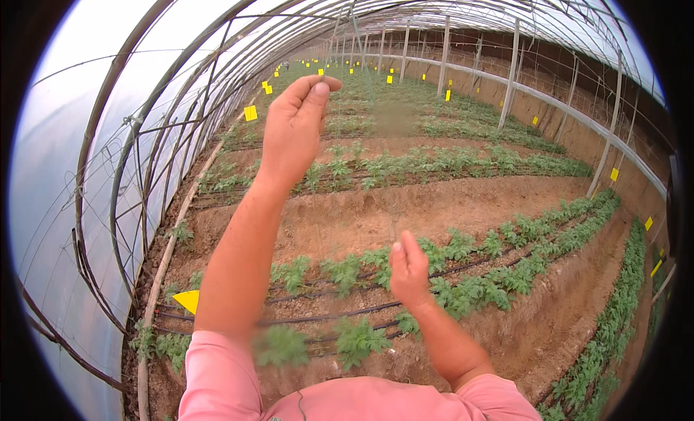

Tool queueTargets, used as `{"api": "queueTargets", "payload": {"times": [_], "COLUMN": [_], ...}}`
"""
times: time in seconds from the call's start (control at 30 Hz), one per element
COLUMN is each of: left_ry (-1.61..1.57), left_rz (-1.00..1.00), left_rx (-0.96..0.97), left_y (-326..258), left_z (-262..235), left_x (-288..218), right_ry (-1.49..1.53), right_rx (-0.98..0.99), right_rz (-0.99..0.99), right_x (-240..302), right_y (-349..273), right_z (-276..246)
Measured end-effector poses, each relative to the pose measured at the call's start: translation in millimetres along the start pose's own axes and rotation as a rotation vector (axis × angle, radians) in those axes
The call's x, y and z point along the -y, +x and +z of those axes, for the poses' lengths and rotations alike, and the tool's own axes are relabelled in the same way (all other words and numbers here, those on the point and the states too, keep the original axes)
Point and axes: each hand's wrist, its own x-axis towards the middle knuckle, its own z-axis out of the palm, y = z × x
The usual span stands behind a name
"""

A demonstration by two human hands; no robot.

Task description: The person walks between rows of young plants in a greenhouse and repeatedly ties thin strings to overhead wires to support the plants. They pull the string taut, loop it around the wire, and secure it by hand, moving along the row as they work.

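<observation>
Pinching a thin string (394, 204) near its top, the left hand (293, 132) is raised; the right hand (408, 269) pinches it lower down. String runs near-vertical between them, above seedling rows (463, 291).

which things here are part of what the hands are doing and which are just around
In hand:
- left hand, raised, pinching the top of a thin pale string
- right hand, lower, pinching a thin string whose line is too faint to trace
- row of small green seedlings below the hands

Just around:
- yellow square cards
- black drip hoses
- curved metal greenhouse hoops
</observation>
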Motion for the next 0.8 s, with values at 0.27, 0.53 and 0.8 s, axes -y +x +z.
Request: {"api": "queueTargets", "payload": {"times": [0.27, 0.53, 0.8], "left_ry": [-0.304, -0.616, -0.636], "left_rz": [-0.279, -0.686, -1.04], "left_rx": [0.106, 0.087, -0.093], "left_y": [-53, -243, -408], "left_z": [-1, -79, -90], "left_x": [34, 158, 195], "right_ry": [0.043, -0.003, 0.028], "right_rx": [0.045, 0.044, 0.306], "right_rz": [-0.009, 0.072, 0.341], "right_x": [11, -19, -32], "right_y": [36, 21, -24], "right_z": [-25, -19, 5]}}
